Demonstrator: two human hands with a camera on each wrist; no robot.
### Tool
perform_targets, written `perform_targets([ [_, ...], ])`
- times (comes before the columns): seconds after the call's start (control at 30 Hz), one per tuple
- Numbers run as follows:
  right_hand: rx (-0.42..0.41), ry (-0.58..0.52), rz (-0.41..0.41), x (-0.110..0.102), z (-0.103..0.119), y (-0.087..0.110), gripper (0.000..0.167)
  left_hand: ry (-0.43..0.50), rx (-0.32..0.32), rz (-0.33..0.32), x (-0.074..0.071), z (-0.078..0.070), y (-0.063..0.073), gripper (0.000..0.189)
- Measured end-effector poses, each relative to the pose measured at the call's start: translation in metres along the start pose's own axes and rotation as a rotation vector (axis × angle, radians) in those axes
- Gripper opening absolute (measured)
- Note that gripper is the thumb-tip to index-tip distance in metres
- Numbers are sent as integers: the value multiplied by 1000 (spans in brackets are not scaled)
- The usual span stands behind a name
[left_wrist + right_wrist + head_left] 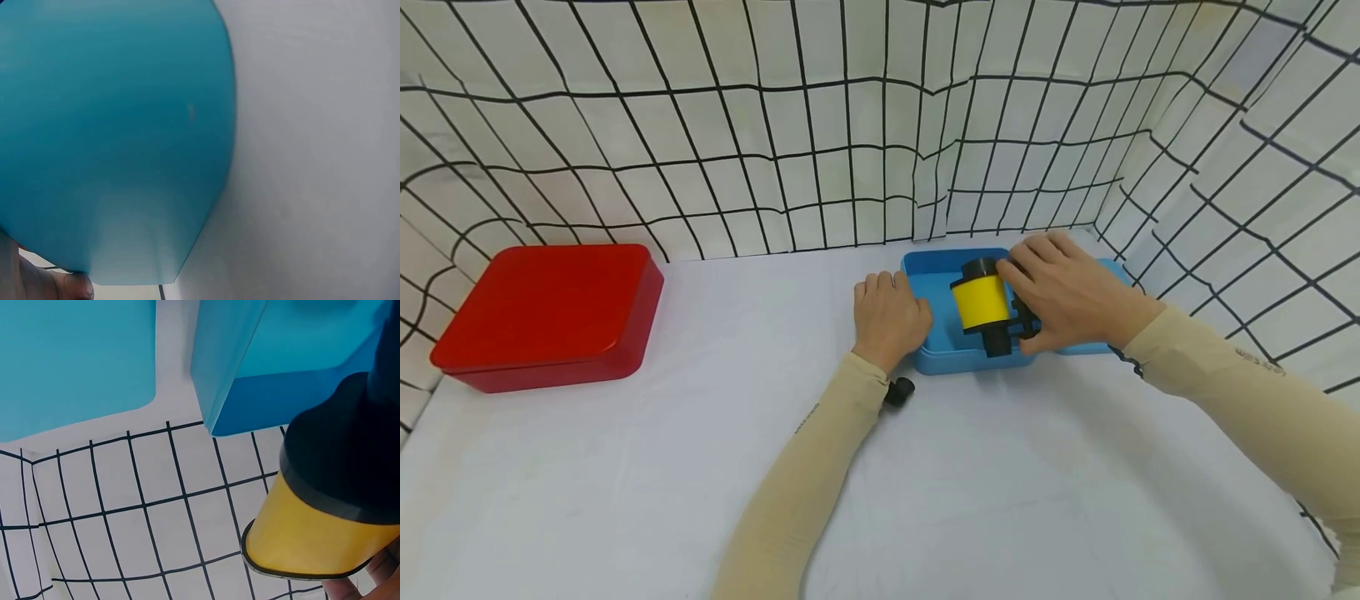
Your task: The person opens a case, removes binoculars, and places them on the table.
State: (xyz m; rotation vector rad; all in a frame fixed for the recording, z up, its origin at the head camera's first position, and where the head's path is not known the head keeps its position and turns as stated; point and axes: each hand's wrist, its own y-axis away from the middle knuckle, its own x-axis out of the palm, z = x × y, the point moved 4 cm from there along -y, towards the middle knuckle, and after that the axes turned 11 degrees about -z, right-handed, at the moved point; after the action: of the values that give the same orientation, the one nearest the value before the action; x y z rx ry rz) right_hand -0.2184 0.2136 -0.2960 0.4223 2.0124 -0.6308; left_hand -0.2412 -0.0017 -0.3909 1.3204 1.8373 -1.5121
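Observation:
My right hand [1067,287] grips a yellow-and-black object [981,302] over an open blue box [958,362]. It has a smooth yellow body with black ends, a narrower black stub below and a black part on the side toward the hand. From the right wrist, its yellow body [319,540] looks oval, with fingertips [340,589] against it. My left hand [891,317] holds the box's left rim, fingers curled over it. In the left wrist view the box's outer wall [125,137] fills much of the picture.
A blue lid [75,362] lies right of the box, partly hidden by the right hand in the head view. A red closed box [550,308] sits far left. Black wire grid panels [760,125] stand behind and to the right. A small black item [901,390] shows beside the left wrist.

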Motion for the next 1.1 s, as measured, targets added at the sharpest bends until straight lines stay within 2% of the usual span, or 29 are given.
perform_targets([
  [0.2,3,-11,-2,-1,2,3,96,-7,5,-6,0,0,1,22],
  [0.4,2,-19,-5,0,5,10,93,-18,-3,14,0,0,1,23],
  [0.73,-11,-38,-17,3,14,21,93,-42,11,-29,-2,-2,0,20],
  [0.93,4,-43,-9,3,15,24,92,-49,21,-14,-1,-2,0,22],
  [1.1,-1,-58,-49,0,14,26,91,-62,27,-26,-1,-3,0,21],
])
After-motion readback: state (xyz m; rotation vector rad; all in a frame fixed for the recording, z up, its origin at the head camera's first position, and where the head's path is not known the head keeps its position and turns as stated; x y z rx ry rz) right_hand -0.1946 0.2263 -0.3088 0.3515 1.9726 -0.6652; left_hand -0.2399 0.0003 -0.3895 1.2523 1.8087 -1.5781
